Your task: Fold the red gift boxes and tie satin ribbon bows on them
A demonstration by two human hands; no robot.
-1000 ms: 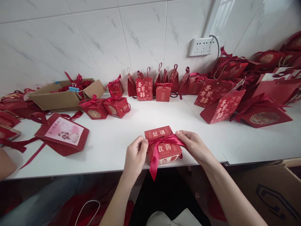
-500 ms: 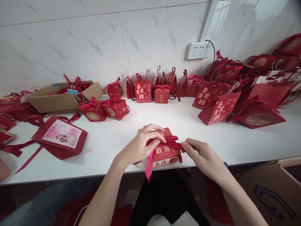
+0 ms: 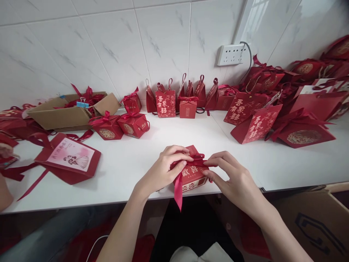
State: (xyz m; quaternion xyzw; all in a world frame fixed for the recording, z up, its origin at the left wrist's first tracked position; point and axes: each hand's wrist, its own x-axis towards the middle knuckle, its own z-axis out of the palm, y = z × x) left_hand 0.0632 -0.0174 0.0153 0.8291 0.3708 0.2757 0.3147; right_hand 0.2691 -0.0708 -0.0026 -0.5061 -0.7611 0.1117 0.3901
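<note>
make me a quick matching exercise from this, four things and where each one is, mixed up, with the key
1. blue clip
2. socket panel
3. couple-picture box
4. ribbon-tied box

A. partly under the left hand
B. on the tiled wall
C. at the rim of the cardboard tray
D. on the table's left part

Pairs: 1-C, 2-B, 3-D, 4-A

The gift box (image 3: 194, 177) sits at the front edge of the bench (image 3: 128, 171), between the left hand (image 3: 166, 165) and the right hand (image 3: 234, 174). Behind it, a row of small packages (image 3: 165, 105) stands along the wall (image 3: 163, 40); the socket strip (image 3: 231, 54) is above the row's right end. Left: carton (image 3: 58, 118), 2 small boxes (image 3: 132, 125) before its right end, 1 bag (image 3: 73, 158) nearer the front. Right: pile of bags and boxes (image 3: 302, 137).
</note>
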